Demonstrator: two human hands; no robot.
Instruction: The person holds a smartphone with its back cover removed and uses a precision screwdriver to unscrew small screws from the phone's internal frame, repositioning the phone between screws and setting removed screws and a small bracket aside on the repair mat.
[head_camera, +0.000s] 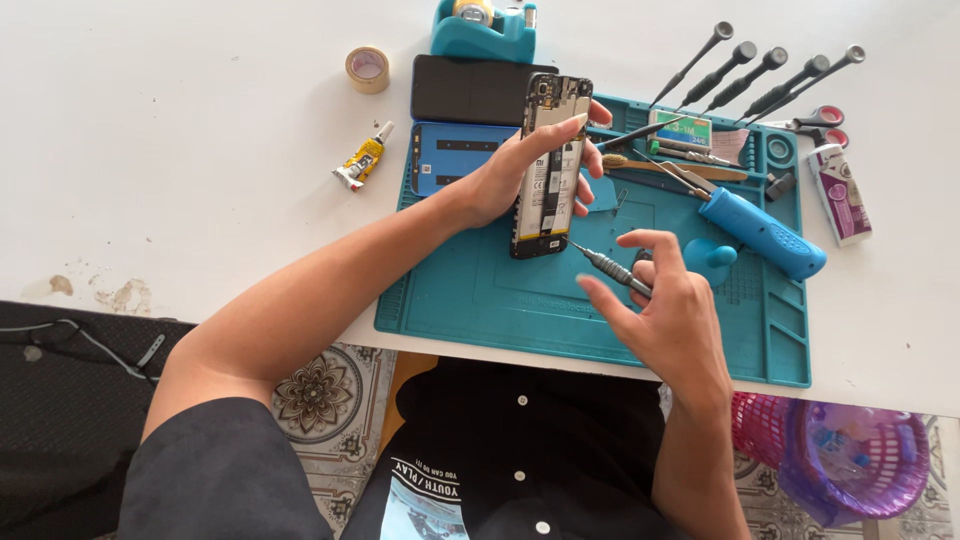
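My left hand (510, 175) is clamped around an opened phone (551, 165), back cover off, held tilted above the teal work mat (560, 300), thumb and fingers on its long edges. My right hand (660, 310) is pinched shut on a small screwdriver (608, 266); its tip sits at the phone's lower corner. Hands near each other, not touching. Beyond my left hand: a blue back cover (455, 155) and a dark panel (465, 88) lying flat. Beyond my right hand: a blue-handled tool (762, 232) and a row of screwdrivers (770, 75). Left of my left hand, on the white table (180, 130): a glue tube (362, 158) and a tape roll (367, 68).
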